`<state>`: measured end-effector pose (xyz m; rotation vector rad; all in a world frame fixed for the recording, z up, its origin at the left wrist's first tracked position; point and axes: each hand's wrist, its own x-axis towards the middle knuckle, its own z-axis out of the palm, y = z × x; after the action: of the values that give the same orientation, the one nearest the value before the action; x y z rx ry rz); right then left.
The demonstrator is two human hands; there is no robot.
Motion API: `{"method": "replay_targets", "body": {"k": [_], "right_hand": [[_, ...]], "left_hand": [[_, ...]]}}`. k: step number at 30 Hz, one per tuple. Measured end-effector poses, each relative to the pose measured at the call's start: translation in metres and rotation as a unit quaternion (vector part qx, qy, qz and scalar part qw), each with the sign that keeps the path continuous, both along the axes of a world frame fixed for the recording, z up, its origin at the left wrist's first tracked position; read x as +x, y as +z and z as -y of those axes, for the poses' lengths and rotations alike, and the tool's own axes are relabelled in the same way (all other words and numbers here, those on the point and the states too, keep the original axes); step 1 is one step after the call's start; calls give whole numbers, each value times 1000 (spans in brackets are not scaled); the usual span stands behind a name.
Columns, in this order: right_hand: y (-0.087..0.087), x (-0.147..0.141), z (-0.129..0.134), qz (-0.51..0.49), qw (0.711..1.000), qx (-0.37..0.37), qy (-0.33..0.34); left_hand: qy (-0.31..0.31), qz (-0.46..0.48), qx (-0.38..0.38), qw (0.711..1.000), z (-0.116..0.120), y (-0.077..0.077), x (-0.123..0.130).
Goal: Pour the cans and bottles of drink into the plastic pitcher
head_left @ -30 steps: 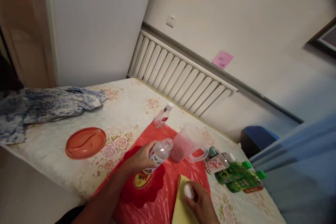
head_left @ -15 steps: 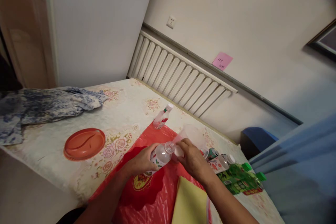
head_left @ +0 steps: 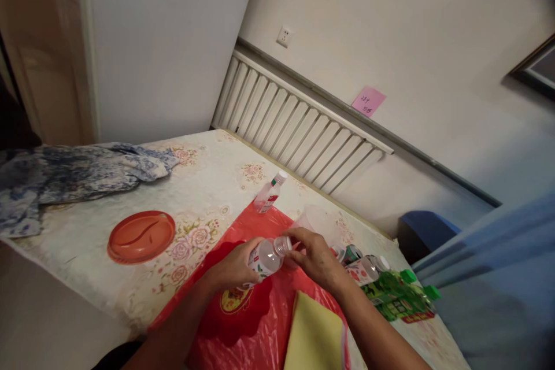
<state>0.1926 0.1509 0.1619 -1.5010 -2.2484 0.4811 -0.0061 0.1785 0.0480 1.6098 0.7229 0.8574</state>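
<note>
My left hand (head_left: 237,266) is wrapped round a clear plastic bottle (head_left: 269,259) with a printed label. The bottle is tilted, its open, threaded mouth turned up to the right. Right at that mouth, my right hand (head_left: 315,254) pinches with thumb and fingers; the white bottle cap seen in it a moment ago is now mostly hidden by the fingers. Beneath both hands lie a red plastic sheet (head_left: 277,324) and a dark red scalloped tray (head_left: 221,321) with a yellow emblem. A folded yellow cloth (head_left: 314,335) lies below my right forearm.
Farther back stands a clear bottle (head_left: 269,193) with a white cap. Behind my right hand is a translucent container (head_left: 321,221). Green bottles (head_left: 396,295), a can and another bottle (head_left: 364,269) cluster at right. Left are an orange-red lid (head_left: 141,237) and a patterned cloth (head_left: 95,170).
My right hand has turned and come closer to the bottle mouth. The white cap, plain in its fingers before, is now hidden. The bottle has shifted slightly; my left hand keeps its hold.
</note>
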Motion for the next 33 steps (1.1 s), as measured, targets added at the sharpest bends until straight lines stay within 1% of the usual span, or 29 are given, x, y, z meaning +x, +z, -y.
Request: {"method": "replay_targets", "body": {"k": [5, 10, 14, 18, 21, 25, 28, 31, 33], "right_hand": [[6, -5, 1, 38, 998, 35, 46], [13, -11, 5, 61, 995, 35, 70], [11, -12, 5, 59, 995, 41, 72], [7, -9, 7, 49, 996, 39, 59], [8, -6, 13, 40, 997, 29, 55], [19, -1, 29, 19, 998, 30, 58], [34, 2, 43, 12, 997, 43, 63], [51, 9, 57, 18, 996, 53, 62], [59, 15, 66, 14, 996, 60, 63]], "left_hand": [[9, -8, 5, 1000, 0, 1, 0], [6, -11, 8, 1000, 0, 2, 1], [5, -5, 2, 1000, 0, 1, 1], [4, -1, 5, 1000, 1, 0, 1], [-1, 1, 5, 1000, 6, 3, 1], [7, -8, 6, 1000, 21, 15, 3], [21, -24, 20, 999, 35, 30, 7], [22, -36, 32, 999, 48, 47, 13], [27, -60, 32, 997, 57, 56, 18]]}}
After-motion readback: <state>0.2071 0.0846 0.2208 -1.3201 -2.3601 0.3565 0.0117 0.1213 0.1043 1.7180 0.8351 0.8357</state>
